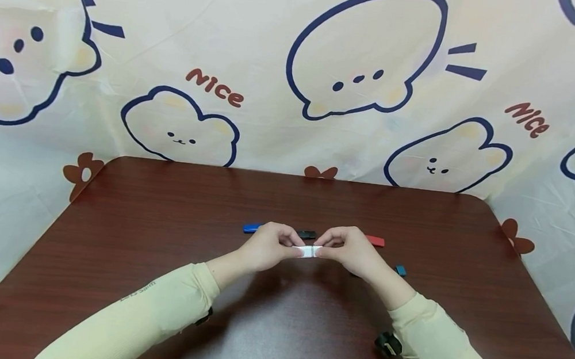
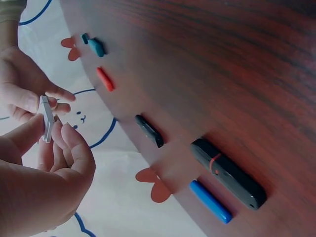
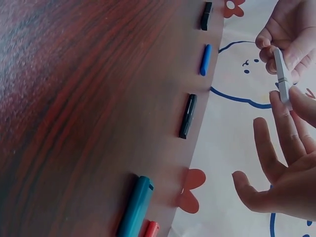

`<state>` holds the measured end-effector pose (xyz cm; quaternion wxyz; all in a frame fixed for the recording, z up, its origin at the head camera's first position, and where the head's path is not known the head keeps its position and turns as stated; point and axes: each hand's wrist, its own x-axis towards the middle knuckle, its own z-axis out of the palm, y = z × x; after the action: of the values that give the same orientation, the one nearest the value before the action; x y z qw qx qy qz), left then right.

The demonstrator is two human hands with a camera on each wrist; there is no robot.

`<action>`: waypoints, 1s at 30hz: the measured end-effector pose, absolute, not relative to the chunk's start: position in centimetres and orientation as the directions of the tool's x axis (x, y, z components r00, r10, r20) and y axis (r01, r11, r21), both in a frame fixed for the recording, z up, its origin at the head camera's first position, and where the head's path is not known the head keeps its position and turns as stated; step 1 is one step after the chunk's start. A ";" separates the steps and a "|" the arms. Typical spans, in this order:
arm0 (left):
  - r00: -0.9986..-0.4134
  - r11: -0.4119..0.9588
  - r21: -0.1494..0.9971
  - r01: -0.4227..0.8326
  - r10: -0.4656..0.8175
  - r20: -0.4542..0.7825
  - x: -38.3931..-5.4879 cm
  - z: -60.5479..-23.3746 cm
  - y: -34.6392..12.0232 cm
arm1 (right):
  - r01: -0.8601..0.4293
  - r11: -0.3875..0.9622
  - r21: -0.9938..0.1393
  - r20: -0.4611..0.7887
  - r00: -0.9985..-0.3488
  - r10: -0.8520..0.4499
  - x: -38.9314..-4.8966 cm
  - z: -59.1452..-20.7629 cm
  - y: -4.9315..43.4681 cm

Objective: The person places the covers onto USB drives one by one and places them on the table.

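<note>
Both hands meet above the middle of the table on a small flat white stick (image 1: 306,252), which looks like a capped USB flash drive. A thin seam crosses it near the right hand. The left hand (image 1: 266,248) pinches the longer left part between thumb and fingers. At the short right end, the right hand (image 1: 352,251) pinches with thumb and fingertip; its other fingers are spread in the right wrist view. From the side, the white stick (image 3: 281,74) appears straight, and its two parts touch at the seam. Fingers cover both its ends.
Similar sticks lie behind the hands on the dark wooden table (image 1: 149,206): blue (image 1: 250,228), black (image 1: 307,234), red (image 1: 376,241). A teal stick (image 1: 400,270) lies by the right wrist. One larger black stick (image 2: 227,173) has a red band. A patterned cloth hangs behind.
</note>
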<state>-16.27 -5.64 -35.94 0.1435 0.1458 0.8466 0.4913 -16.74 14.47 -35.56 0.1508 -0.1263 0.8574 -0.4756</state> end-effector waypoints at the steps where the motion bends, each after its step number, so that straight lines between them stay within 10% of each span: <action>1: -0.917 0.475 0.873 0.106 0.387 -0.099 -16.3 -35.8 -5.6 | -0.074 0.511 -0.856 -0.136 -0.922 -0.361 -16.7 -35.5 14.5; 30: -0.912 0.482 0.873 0.072 0.386 -0.138 -16.0 -35.1 -5.6 | -0.059 0.495 -0.867 -0.141 -0.923 -0.358 -16.1 -34.9 14.4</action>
<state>-16.03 -5.59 -35.07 0.1599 0.1351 0.8458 0.4908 -16.11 14.35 -34.92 0.1532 -0.1225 0.8509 -0.4873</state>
